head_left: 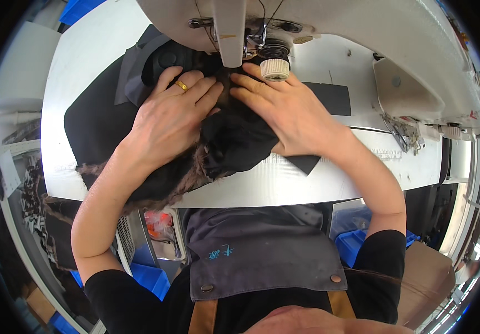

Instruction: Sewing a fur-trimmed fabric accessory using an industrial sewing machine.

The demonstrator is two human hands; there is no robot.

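Note:
A black garment (101, 122) with brown fur along its edge lies bunched under the sewing machine's head (231, 33). On its left part rests my left hand (173, 108), a gold ring on one finger. Its fingers are stretched out, slightly bent, and press on the cloth just left of the needle area. My right hand (284, 108) lies to the right with fingers extended toward the same spot, touching the bunched cloth. The machine's head hides the needle and the presser foot. A dark grey flap (134, 72) shows beyond my left hand.
The white machine table (240, 192) carries a printed ruler scale. A white knob (275, 69) hangs close above my right fingers. Dark fabric pieces (334, 99) lie beside my right hand. Below the table's front edge are blue bins (151, 281) and a tray with a red item (162, 225).

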